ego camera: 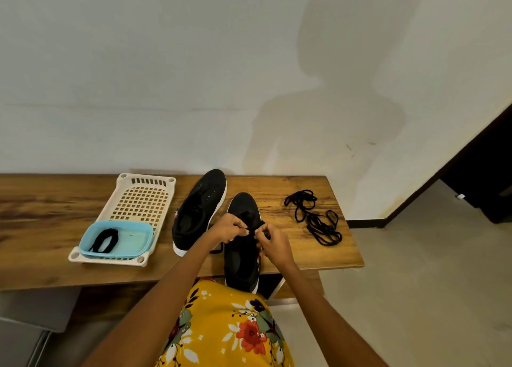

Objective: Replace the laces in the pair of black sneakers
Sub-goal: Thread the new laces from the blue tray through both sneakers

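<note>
Two black sneakers with white soles lie on the wooden table [55, 211]. The left sneaker [198, 208] has bare eyelets and no lace. The right sneaker [242, 255] sits nearer me, its heel over the table's front edge. My left hand [228, 228] and my right hand [273, 242] meet over its eyelets, each pinching a black lace [253, 229]. A loose end of lace [217, 249] trails between the shoes. A pile of black laces [315, 218] lies to the right. Another black lace [105, 240] lies in a blue tub [116, 251].
A white perforated tray [141, 200] at the left holds the blue tub at its near end. A white wall runs behind the table. The table's right edge drops to a tiled floor, with a dark doorway [482, 178] beyond. My yellow flowered clothing fills the bottom.
</note>
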Action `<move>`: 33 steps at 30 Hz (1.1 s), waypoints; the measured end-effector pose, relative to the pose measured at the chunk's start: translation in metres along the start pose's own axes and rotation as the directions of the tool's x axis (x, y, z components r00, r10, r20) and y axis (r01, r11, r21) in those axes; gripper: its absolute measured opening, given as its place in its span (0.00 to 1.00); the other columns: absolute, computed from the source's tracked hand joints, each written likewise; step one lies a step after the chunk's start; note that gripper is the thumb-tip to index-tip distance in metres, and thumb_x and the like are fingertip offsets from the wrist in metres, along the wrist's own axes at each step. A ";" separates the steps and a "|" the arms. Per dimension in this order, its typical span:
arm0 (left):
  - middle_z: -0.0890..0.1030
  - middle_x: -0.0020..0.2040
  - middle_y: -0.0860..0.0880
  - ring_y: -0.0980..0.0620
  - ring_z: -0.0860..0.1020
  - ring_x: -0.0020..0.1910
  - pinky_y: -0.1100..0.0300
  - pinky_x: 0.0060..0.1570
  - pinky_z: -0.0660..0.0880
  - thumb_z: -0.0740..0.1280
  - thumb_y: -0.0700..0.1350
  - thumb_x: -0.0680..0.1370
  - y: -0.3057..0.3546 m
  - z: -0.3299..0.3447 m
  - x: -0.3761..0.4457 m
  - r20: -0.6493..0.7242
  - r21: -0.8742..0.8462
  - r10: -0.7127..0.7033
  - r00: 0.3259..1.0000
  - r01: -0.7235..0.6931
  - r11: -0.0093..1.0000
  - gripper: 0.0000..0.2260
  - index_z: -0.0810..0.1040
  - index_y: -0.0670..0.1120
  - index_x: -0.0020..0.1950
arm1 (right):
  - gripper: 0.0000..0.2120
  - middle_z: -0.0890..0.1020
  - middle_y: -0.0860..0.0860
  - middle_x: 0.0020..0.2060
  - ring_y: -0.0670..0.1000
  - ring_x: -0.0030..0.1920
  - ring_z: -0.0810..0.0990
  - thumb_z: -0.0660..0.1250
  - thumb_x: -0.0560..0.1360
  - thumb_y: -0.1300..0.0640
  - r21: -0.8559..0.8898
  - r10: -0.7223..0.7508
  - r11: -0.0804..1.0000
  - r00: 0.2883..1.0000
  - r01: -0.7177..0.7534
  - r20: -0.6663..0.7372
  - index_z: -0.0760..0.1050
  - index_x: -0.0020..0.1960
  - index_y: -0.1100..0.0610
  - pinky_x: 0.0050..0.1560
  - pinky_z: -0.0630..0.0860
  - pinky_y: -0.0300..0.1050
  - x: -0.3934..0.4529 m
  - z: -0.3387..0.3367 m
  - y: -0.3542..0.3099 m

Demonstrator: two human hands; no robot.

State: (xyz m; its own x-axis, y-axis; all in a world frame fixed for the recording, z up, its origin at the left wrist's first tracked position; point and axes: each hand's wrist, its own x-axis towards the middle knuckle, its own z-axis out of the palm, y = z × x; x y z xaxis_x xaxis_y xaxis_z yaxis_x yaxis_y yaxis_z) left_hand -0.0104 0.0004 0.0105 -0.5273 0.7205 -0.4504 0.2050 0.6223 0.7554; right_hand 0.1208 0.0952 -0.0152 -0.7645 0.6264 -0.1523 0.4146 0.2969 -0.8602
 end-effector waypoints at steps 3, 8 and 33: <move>0.75 0.32 0.50 0.56 0.68 0.25 0.67 0.25 0.65 0.69 0.39 0.76 0.000 -0.002 -0.001 0.018 0.011 0.032 0.999 -0.032 0.999 0.07 0.79 0.42 0.53 | 0.05 0.81 0.50 0.35 0.49 0.35 0.79 0.63 0.77 0.54 -0.095 -0.025 0.995 0.999 0.022 -0.031 0.74 0.44 0.54 0.35 0.74 0.46 0.002 0.002 0.000; 0.76 0.33 0.51 0.57 0.70 0.26 0.68 0.25 0.66 0.70 0.42 0.75 -0.005 -0.003 -0.002 0.023 -0.026 0.063 0.998 -0.062 0.998 0.06 0.79 0.42 0.51 | 0.04 0.78 0.48 0.37 0.48 0.37 0.76 0.63 0.77 0.55 -0.144 -0.032 0.989 0.998 0.024 -0.056 0.71 0.44 0.52 0.34 0.68 0.41 0.001 0.009 -0.002; 0.74 0.44 0.53 0.57 0.75 0.44 0.65 0.48 0.72 0.67 0.32 0.73 -0.031 0.033 -0.003 -0.432 0.152 0.421 0.798 -0.396 0.906 0.06 0.78 0.43 0.44 | 0.10 0.79 0.53 0.37 0.47 0.37 0.78 0.63 0.79 0.59 0.029 0.159 0.980 0.856 -0.199 0.492 0.79 0.56 0.63 0.36 0.77 0.34 0.043 -0.032 -0.030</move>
State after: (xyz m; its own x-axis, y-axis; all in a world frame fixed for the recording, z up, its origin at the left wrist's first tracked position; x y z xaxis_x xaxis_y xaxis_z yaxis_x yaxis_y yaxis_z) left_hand 0.0117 -0.0113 -0.0272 -0.6904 0.7045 0.1643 0.5197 0.3250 0.7901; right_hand 0.0915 0.1362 0.0191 -0.8315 0.2283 -0.5065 0.5435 0.1455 -0.8267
